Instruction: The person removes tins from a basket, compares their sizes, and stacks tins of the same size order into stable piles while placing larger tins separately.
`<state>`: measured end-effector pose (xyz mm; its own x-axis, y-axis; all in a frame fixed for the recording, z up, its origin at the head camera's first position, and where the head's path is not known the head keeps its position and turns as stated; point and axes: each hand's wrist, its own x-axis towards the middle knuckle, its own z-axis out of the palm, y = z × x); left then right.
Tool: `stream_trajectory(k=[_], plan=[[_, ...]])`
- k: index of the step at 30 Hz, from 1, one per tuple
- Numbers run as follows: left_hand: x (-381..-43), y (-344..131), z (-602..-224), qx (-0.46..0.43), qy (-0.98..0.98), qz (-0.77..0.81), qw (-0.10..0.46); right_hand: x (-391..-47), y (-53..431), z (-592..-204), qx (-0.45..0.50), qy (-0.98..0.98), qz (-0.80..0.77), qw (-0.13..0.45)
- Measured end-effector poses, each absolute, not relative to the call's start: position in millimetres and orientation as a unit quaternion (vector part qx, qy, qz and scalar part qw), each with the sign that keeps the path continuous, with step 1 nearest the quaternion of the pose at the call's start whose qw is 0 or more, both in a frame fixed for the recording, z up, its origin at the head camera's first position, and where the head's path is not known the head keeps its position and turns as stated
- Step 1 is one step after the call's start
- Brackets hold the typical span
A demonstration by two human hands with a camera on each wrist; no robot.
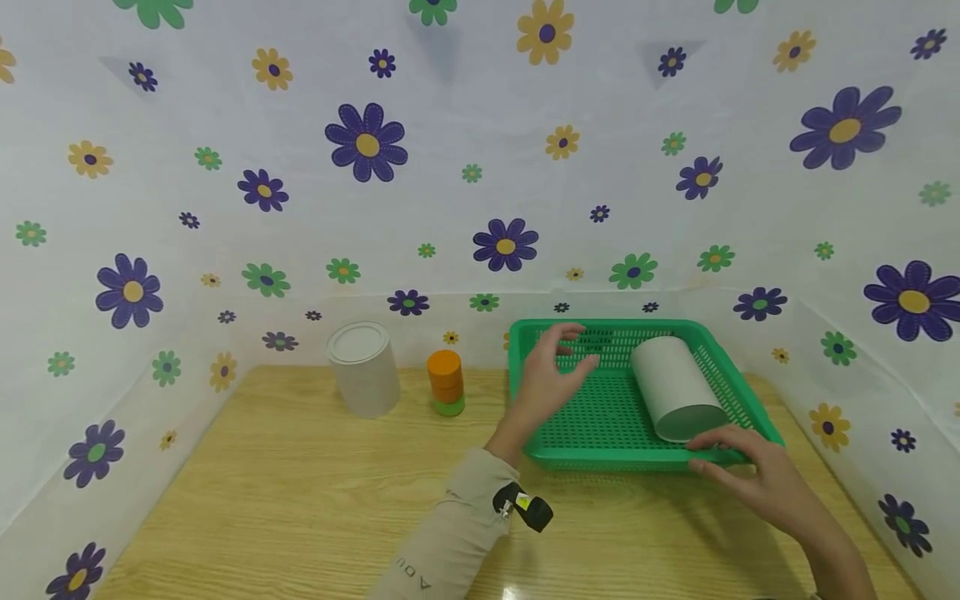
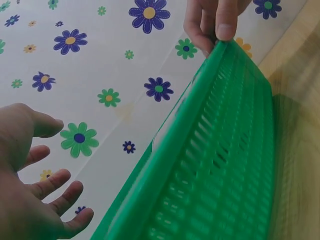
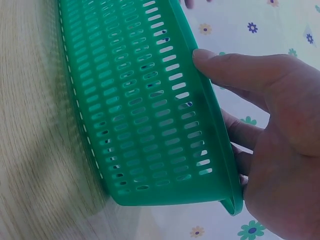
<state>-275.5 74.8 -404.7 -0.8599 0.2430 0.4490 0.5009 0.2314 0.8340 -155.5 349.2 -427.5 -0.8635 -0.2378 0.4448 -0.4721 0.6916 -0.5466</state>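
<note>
A green plastic basket (image 1: 600, 461) with perforated walls sits on the table, and a white cylindrical can (image 1: 675, 383) lies on its side in its right half. Over the basket's left half hangs my left hand (image 1: 551, 375), fingers spread and loosely bent, with nothing in it. My right hand (image 1: 765, 479) grips the basket's near right rim. In the right wrist view the thumb (image 3: 225, 65) lies on the rim's outer side, with the other fingers behind it. The left wrist view shows the basket's outer wall (image 2: 210, 165) and the left hand (image 2: 35, 175) apart from it.
A white lidded can (image 1: 363, 371) stands upright toward the back left of the wooden table (image 1: 300, 500). Next to it is a small orange and green cylinder (image 1: 446, 383), upright. Flower-patterned white sheeting (image 1: 450, 208) encloses the back and sides.
</note>
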Motion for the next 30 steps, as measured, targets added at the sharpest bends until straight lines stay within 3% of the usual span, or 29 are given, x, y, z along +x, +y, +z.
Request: stream_trajectory(k=[30], plan=[[-289, 166, -412, -0.127, -0.781, -0.609, -0.056, -158, 354, -431, 0.232, -0.893, 0.337, 0.19]])
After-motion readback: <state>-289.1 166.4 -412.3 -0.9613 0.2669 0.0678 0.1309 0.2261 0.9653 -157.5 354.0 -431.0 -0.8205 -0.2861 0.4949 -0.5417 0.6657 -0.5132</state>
